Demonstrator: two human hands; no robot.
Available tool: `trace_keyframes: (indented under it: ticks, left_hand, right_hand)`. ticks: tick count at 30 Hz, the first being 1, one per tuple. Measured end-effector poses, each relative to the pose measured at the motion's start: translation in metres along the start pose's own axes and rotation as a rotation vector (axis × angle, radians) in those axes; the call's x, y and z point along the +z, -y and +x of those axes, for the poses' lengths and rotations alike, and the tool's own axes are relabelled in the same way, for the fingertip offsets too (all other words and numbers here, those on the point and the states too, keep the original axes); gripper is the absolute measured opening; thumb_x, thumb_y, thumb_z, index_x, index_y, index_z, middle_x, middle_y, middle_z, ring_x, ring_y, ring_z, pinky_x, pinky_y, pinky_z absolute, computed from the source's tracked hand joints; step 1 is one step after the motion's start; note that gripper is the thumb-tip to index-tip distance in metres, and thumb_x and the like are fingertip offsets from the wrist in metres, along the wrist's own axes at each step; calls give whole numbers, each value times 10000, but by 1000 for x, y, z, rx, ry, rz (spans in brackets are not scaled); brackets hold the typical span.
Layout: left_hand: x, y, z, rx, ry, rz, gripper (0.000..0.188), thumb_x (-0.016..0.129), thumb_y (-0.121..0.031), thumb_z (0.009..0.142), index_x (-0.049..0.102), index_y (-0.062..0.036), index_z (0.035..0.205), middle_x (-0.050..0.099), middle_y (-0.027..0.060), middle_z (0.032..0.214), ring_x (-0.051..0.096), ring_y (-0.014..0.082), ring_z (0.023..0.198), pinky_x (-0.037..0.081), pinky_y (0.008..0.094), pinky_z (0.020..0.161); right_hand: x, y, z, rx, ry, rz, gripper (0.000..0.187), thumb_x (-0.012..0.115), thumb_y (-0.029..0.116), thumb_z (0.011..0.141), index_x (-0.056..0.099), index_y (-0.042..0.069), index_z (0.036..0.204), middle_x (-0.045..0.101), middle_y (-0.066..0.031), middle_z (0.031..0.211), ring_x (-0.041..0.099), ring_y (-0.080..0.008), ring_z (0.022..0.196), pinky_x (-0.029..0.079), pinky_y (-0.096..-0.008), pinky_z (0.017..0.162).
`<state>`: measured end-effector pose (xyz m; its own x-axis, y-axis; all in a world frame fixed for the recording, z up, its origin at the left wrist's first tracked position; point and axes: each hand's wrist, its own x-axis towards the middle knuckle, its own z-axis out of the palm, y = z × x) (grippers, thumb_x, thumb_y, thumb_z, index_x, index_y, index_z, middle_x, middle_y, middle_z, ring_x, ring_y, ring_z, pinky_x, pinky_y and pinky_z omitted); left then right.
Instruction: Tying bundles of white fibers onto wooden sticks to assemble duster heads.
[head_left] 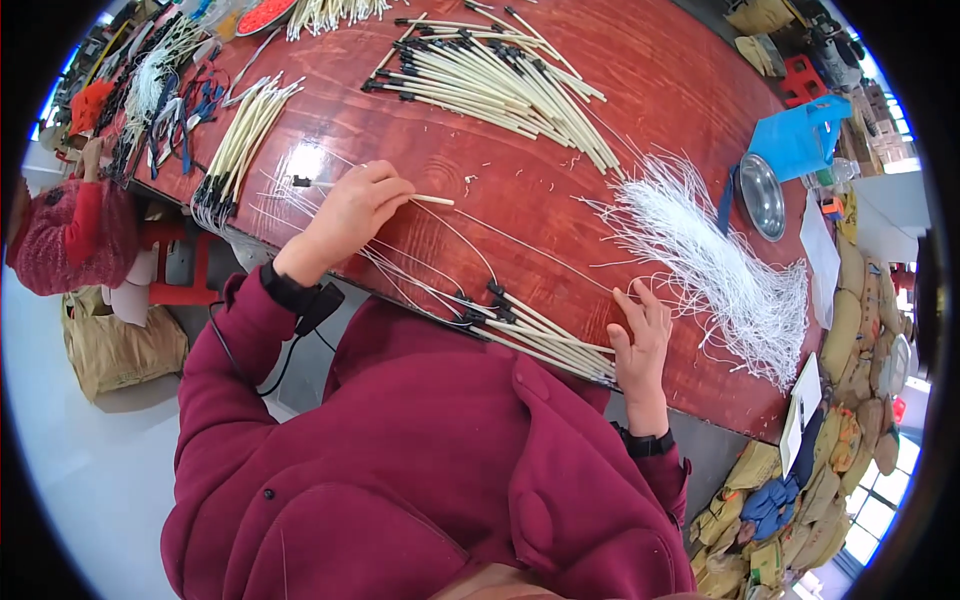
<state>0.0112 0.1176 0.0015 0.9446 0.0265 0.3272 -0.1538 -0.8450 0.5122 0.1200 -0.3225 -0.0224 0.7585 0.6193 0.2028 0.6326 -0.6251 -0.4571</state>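
Note:
My left hand (362,208) is closed around a thin cream stick (432,200) with a black end piece, held just over the red table. A fine white string (545,257) runs from near that stick toward my right hand (643,335). The fingers of this hand are apart, their tips close to the string; whether they touch it I cannot tell. Between my hands, at the table's near edge, lies a small group of cream sticks (545,335) with black ends and strings trailing left. Beyond my right hand spreads a big heap of loose white strings (715,260).
A large pile of black-ended sticks (490,85) covers the far middle of the red table (560,215). Another bundle (248,135) hangs over the left edge. A metal bowl (762,197) and blue container (800,137) stand right. Another person (75,235) sits at far left.

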Motion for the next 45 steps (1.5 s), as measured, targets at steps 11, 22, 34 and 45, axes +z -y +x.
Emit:
trace_keyframes:
  ticks: [11, 22, 34, 45]
  left_hand:
    - [1, 3, -11, -22, 26, 52, 118, 692, -75, 922, 720, -43, 1032, 631, 107, 961, 634, 325, 916, 495, 410, 823]
    - [5, 3, -9, -24, 46, 16, 125, 684, -83, 930, 716, -41, 1043, 622, 102, 961, 628, 322, 932, 488, 409, 850]
    - [14, 1, 0, 49, 56, 26, 148, 684, -74, 903, 717, -39, 1043, 631, 97, 977, 630, 314, 949, 489, 410, 858]
    - [135, -121, 68, 477, 318, 200, 120, 619, -159, 858, 676, -105, 949, 636, 47, 939, 653, 243, 952, 489, 394, 865]
  right_hand:
    - [-3, 4, 0, 59, 57, 24, 562, 582, 540, 995, 704, 98, 1321, 575, -148, 1449, 527, -337, 1265, 370, -465, 1091]
    - [-2, 3, 0, 61, 62, 28, 577, 579, 557, 995, 699, 99, 1325, 573, -155, 1447, 525, -339, 1269, 366, -469, 1095]
    - [0, -1, 0, 11, 28, 12, 607, 621, 588, 953, 700, 118, 1328, 565, -116, 1453, 534, -272, 1051, 390, -451, 1008]
    - [13, 26, 22, -160, 131, -42, 806, 552, 656, 956, 563, 37, 1472, 494, -153, 1550, 500, -346, 1266, 355, -472, 1096]
